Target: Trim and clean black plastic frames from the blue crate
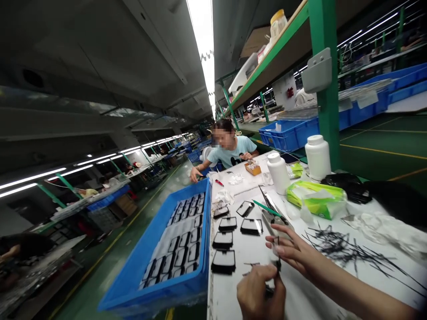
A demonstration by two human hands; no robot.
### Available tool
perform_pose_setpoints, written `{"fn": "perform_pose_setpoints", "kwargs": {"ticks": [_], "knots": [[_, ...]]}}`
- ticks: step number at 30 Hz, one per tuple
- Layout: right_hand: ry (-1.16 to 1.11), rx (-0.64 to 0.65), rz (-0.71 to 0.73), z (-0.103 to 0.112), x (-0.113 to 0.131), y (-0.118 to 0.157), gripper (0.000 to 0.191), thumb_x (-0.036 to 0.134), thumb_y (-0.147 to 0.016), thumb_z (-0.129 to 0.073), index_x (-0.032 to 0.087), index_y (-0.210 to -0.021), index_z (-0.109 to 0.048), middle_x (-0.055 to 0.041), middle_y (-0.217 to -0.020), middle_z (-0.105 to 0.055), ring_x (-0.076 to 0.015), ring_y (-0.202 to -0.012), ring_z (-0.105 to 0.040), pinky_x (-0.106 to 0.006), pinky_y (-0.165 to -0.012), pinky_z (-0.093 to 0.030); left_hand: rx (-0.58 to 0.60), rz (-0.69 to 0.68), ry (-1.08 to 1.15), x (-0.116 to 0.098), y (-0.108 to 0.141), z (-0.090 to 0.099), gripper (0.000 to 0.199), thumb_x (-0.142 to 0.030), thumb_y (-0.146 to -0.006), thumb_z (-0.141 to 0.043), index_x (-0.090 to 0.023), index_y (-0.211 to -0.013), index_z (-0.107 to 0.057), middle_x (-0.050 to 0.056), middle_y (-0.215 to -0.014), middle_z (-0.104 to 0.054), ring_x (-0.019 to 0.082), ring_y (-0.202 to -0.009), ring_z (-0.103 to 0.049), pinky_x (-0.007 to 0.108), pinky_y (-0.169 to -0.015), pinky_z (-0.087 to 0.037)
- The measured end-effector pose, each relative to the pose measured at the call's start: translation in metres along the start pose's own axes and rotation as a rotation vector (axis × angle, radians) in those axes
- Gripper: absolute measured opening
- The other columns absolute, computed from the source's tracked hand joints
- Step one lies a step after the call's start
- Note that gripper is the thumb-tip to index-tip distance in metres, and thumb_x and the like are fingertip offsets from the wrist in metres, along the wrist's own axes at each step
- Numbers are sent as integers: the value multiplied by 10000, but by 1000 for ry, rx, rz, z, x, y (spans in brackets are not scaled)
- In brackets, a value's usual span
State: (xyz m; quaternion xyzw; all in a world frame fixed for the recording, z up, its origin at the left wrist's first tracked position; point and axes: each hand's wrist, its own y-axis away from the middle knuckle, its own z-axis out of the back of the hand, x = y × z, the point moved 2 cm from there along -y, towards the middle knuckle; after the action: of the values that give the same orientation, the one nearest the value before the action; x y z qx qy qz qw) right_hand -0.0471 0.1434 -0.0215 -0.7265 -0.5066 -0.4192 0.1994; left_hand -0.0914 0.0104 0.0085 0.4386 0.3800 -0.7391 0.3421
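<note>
Near the table's front, my left hand point(258, 293) is closed, thumb and finger pinching a small dark part point(278, 266) that they largely hide. My right hand point(293, 249) reaches in from the right, fingers bent around the upper end of that part; what lies between its fingertips is hard to make out. Just beyond are a green stick-like tool point(267, 207) and tweezers-like metal tools point(271, 200). Left of my hands, several black rectangular frames point(223, 261) with clear middles lie in rows on the white table point(245, 249).
A blue crate point(133, 300) full of similar frames stands along the table's left edge. Thin black strips point(336, 244) are heaped at right, near a green wipes pack point(315, 198) and white bottles point(317, 158). A co-worker point(233, 149) sits across; a green post point(328, 102) rises behind.
</note>
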Motion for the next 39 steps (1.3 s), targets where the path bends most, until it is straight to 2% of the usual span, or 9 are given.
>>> {"fn": "perform_pose_setpoints", "kwargs": {"ticks": [10,14,18,20,23,27,30,35,39], "knots": [[54,145,133,6,37,16,676,261,-705,-732,265,-1259,-346,-95,-1348,-428,-205,-1277,-416,-429,-1123,-276,23,-104,-5,-20,5,-10,116,-131,-693,-656,-242,-704,-623,72,-902,-691,181,-950,-631,328,-959,-443],[27,235,206,5,47,19,676,265,-710,-699,262,-1273,-325,-86,-1354,-437,-203,-1277,-421,-415,-1135,-265,-71,-173,244,-16,0,-8,308,-150,-652,-697,-213,-928,-576,91,-1120,-608,211,-1082,-569,351,-950,-453],[75,271,215,0,55,23,699,348,-684,-703,264,-1265,-324,-79,-1338,-462,-222,-1267,-434,-433,-1125,-284,78,178,492,1,-17,-11,385,-345,-799,-613,-192,-1141,-525,89,-1114,-594,187,-1014,-595,276,-822,-499],[88,280,216,-1,56,24,689,359,-687,-704,265,-1258,-330,-72,-1326,-474,-221,-1269,-432,-430,-1117,-297,251,395,552,10,-23,-13,361,-406,-817,-590,-150,-1072,-572,80,-973,-626,155,-894,-619,233,-754,-497],[130,320,221,0,54,23,697,370,-678,-725,263,-1251,-341,-63,-1318,-482,-216,-1286,-411,-426,-1115,-295,398,544,617,15,-25,-14,295,-383,-790,-634,-118,-911,-589,53,-811,-619,125,-743,-609,237,-721,-494],[203,358,201,5,56,16,743,409,-672,-729,265,-1284,-335,-64,-1342,-461,-221,-1287,-409,-438,-1110,-294,445,634,679,17,-26,-12,247,-315,-750,-680,-112,-850,-580,50,-778,-634,124,-709,-613,236,-702,-503],[273,294,298,15,74,14,686,425,-716,-691,264,-1292,-357,-55,-1351,-452,-213,-1239,-464,-410,-1075,-349,343,713,778,20,-29,-11,220,-253,-712,-714,-115,-822,-583,25,-721,-636,96,-665,-614,189,-652,-514],[869,-90,573,41,113,40,326,380,-824,-604,189,-1084,-556,-54,-1052,-612,-175,-943,-601,-321,-841,-481,203,793,834,23,-34,-12,91,-141,-767,-650,-103,-806,-577,27,-710,-639,91,-661,-634,180,-648,-547],[1450,-147,368,66,101,63,159,308,-880,-516,184,-901,-613,-39,-901,-624,-139,-752,-565,-241,-625,-423,175,809,858,20,-35,-13,42,-107,-799,-607,-90,-824,-577,40,-736,-640,90,-674,-639,175,-659,-558]]}}
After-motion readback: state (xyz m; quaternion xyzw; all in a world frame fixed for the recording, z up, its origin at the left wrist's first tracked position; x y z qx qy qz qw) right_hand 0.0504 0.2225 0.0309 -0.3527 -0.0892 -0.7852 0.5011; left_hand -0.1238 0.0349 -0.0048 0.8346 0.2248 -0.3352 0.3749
